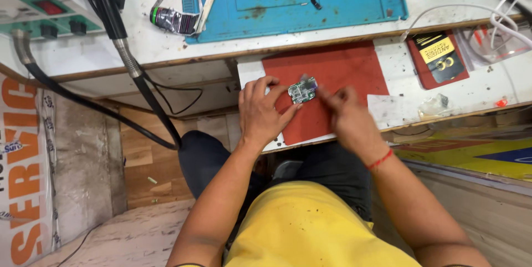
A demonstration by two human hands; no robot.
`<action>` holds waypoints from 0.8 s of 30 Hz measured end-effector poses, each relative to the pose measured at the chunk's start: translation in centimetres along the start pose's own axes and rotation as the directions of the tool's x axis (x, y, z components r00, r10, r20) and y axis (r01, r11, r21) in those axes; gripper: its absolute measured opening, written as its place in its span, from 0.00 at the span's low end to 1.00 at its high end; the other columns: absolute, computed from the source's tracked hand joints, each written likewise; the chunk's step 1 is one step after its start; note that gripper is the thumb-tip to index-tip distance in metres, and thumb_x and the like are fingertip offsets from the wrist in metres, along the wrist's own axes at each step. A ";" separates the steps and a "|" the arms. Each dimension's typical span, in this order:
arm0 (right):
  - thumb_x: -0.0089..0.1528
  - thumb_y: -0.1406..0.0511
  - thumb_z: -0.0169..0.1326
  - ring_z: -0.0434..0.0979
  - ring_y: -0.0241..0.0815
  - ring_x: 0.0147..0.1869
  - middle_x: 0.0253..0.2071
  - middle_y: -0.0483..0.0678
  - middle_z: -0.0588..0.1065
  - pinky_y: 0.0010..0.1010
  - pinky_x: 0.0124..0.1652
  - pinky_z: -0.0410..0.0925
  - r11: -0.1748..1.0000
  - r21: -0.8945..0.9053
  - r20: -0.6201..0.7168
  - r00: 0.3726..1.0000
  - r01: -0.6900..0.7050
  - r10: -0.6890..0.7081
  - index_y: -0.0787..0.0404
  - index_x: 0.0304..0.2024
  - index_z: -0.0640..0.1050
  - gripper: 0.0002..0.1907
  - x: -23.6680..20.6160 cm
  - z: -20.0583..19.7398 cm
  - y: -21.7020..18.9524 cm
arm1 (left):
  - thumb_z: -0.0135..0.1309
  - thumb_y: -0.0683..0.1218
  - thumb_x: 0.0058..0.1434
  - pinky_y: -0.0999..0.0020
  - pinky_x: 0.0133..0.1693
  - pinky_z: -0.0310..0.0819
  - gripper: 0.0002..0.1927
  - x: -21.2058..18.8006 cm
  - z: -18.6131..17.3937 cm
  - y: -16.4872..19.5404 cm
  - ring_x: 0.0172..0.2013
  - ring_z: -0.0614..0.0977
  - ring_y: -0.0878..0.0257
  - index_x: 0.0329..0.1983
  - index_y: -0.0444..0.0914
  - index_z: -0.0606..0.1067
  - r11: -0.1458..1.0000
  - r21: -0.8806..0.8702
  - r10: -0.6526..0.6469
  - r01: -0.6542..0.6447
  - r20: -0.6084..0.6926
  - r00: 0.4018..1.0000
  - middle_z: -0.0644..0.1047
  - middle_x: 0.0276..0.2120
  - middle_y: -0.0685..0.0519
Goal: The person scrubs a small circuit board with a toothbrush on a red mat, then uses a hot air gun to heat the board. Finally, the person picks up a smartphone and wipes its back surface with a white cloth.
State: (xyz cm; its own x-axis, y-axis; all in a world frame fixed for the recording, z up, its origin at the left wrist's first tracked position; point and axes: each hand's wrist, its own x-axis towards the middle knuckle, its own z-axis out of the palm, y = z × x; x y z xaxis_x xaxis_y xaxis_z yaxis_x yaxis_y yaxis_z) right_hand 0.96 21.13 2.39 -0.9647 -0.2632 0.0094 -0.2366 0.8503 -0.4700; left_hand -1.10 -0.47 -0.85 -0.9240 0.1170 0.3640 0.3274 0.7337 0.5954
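Centre of frame, over red mat (338, 70): left hand (260, 113) pinches small green circuit board (302, 90) by its edges. Right hand (346, 113) blurred at the board's right side, grip unclear, maybe touching. Board looks light, stiff, fragile; best held by edges

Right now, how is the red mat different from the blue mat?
The red mat lies on the near pull-out shelf under both hands; the blue mat sits farther back on the bench. The red mat looks smaller and plain, with only the small circuit board above it; the blue mat has moulded compartments and scattered parts. Both lie flat.
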 end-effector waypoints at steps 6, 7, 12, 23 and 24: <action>0.61 0.74 0.48 0.77 0.60 0.39 0.45 0.57 0.71 0.47 0.37 0.71 0.998 -0.023 0.001 0.998 0.056 -0.056 0.52 0.66 0.74 0.30 -0.1 0.0 0.7 | 0.71 0.57 0.49 0.54 0.56 0.63 0.23 -0.1 0.0 0.0 0.54 0.72 0.55 0.44 0.43 0.82 1.000 0.001 -0.006 0.006 0.008 1.000 0.74 0.50 0.55; 0.62 0.74 0.48 0.77 0.60 0.40 0.45 0.57 0.71 0.47 0.38 0.71 0.998 -0.058 -0.052 0.998 0.024 -0.027 0.52 0.67 0.73 0.30 -0.2 0.0 0.8 | 0.71 0.57 0.49 0.54 0.56 0.63 0.23 -0.2 0.1 -0.1 0.53 0.72 0.54 0.44 0.43 0.82 1.000 -0.006 -0.012 0.012 0.010 1.000 0.74 0.50 0.55; 0.60 0.75 0.47 0.77 0.61 0.36 0.47 0.59 0.71 0.48 0.36 0.71 0.998 -0.036 0.043 0.998 0.048 -0.046 0.50 0.67 0.73 0.32 -0.5 0.2 1.0 | 0.70 0.56 0.50 0.53 0.55 0.63 0.22 -0.4 0.3 -0.2 0.53 0.72 0.53 0.44 0.41 0.82 1.000 0.005 0.016 -0.016 -0.017 1.000 0.75 0.50 0.53; 0.63 0.73 0.50 0.76 0.61 0.44 0.48 0.60 0.71 0.47 0.42 0.71 0.995 -0.045 -0.112 0.990 0.085 -0.089 0.52 0.67 0.75 0.29 0.8 1.5 2.6 | 0.59 0.46 0.69 0.63 0.46 0.73 0.04 -3.0 -7.8 10.2 0.41 0.78 0.55 0.41 0.42 0.80 0.298 -0.900 0.455 -0.320 -0.161 0.876 0.77 0.37 0.55; 0.65 0.73 0.51 0.76 0.61 0.44 0.48 0.60 0.71 0.47 0.41 0.71 0.995 -0.046 -0.112 0.990 0.084 -0.088 0.52 0.66 0.76 0.27 1.0 1.7 2.4 | 0.59 0.47 0.68 0.63 0.47 0.73 0.04 -3.4 -9.5 12.4 0.41 0.78 0.55 0.41 0.42 0.80 0.150 -0.926 0.487 -0.347 -0.236 0.841 0.77 0.37 0.55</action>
State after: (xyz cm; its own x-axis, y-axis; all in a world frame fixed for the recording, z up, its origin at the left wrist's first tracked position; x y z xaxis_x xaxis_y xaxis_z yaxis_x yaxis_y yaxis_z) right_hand -0.41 22.11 -0.27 -0.9469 -0.2846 0.1497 -0.3216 0.8452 -0.4269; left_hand 8.01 1.84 12.10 -0.5707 0.2982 0.7651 0.5522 -0.5503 0.6263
